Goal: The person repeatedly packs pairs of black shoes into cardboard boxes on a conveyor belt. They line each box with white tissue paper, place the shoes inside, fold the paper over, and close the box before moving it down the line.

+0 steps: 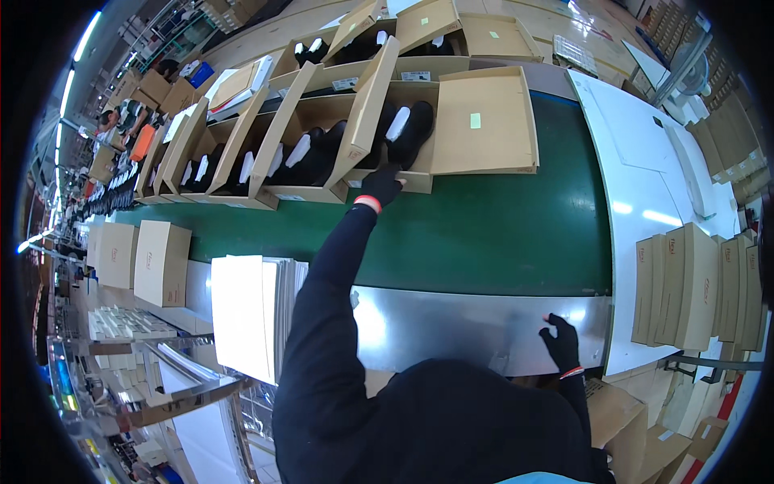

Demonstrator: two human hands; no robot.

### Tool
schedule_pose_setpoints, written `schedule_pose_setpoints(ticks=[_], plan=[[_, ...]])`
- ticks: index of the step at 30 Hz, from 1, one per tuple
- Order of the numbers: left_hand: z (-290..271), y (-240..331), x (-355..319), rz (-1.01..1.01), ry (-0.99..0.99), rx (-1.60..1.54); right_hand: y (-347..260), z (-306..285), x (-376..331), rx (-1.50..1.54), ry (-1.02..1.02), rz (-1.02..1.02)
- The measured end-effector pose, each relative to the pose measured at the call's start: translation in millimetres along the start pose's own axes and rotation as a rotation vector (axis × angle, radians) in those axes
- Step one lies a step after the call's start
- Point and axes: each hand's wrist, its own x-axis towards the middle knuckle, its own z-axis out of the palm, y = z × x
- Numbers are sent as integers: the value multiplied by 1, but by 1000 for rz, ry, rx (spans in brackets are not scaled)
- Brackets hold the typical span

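Note:
My left hand (381,186), in a black glove with a red band at the wrist, reaches forward to the front wall of an open shoe box (417,182). Its fingers go over the rim and the thumb lies along the outside; the fingertips blend into the dark shoe behind them. Inside that box lies a black shoe (412,133) with white stuffing in its opening. The box's lid (486,121), with a pale green note, lies opened to the right. My right hand (562,342), gloved black too, hangs over the metal edge at the right, fingers apart and holding nothing.
More open boxes with black shoes (310,161) line the green conveyor belt (484,226) leftward, with another row behind. Closed cartons (163,262) and a white sheet stack (242,315) stand at left. Upright cartons (685,282) rest on the white table (625,161). Someone works far left.

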Motion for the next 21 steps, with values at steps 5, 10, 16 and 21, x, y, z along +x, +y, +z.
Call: schedule_pose_setpoints(ticks=[5,10,16,21], plan=[[27,46,32,127,-54,-37,-81,1,0,18,42,-24],[-10,155,-35,247,-62,-185,-138,-28,7,-36,159,-232],[-36,234,-206,298,-335,-468,-199,-37,3,-50,-3,-479],[-83,278,-245,198,-170,-719,-165,-13,-27,-115,-382,-135]])
